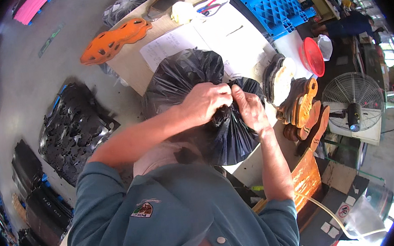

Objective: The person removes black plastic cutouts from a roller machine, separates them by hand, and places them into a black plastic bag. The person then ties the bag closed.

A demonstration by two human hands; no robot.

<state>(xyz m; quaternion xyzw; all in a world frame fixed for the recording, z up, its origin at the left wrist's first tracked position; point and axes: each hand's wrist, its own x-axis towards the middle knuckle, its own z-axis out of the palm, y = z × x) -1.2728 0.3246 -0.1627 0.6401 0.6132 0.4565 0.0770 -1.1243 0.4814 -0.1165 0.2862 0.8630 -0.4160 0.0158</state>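
Note:
A full black plastic bag (pixel 181 77) stands in front of my chest at the table's near edge, its sides bulging. My left hand (pixel 209 102) is closed around the gathered neck of the bag. Close beside it, my right hand (pixel 250 108) grips the same bunched plastic, thumb raised near the left fingers. The twisted plastic between the hands is partly hidden by my fingers. Beyond the bag lies an open notebook (pixel 171 43) with handwriting on its pages.
An orange perforated sole-shaped piece (pixel 115 40) lies at the table's left edge. Stacks of insole shapes (pixel 301 107), a red bowl (pixel 312 56) and a fan (pixel 353 102) are on the right. A blue plastic pallet (pixel 268 4) is at the back. Black scrap sheets (pixel 74 133) lie on the left.

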